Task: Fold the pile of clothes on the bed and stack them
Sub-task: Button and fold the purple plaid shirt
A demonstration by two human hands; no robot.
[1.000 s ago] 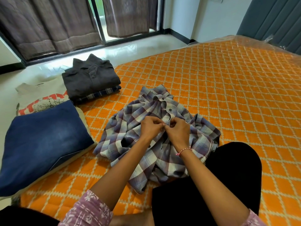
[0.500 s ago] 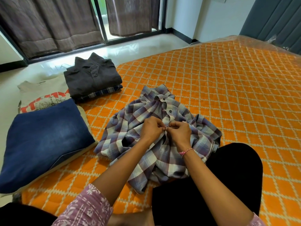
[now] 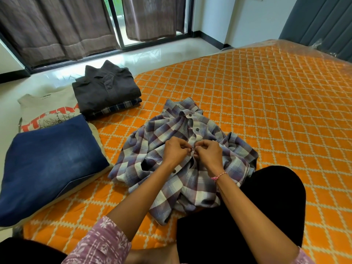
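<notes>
A crumpled purple-and-white plaid shirt (image 3: pixel 150 149) lies collar-away on the orange quilted bed (image 3: pixel 266 111) in front of me. My left hand (image 3: pixel 176 152) and my right hand (image 3: pixel 208 154) meet at its button placket, each pinching one edge of the front. Two buttons above my hands look fastened. At the far left a folded dark grey shirt (image 3: pixel 106 90) sits on a folded dark plaid shirt (image 3: pixel 118 106). Nearer me, folded blue jeans (image 3: pixel 49 161) lie on a beige printed T-shirt (image 3: pixel 47 109).
My black-trousered knee (image 3: pixel 266 206) presses against the plaid shirt's lower right. The bed's left edge runs beside the folded stacks, with white floor (image 3: pixel 152 54), curtains and a glass door beyond. A grey padded headboard (image 3: pixel 323 21) stands at the far right.
Both hands stay at the placket, working the same spot with small finger movements. The shirt has barely shifted.
</notes>
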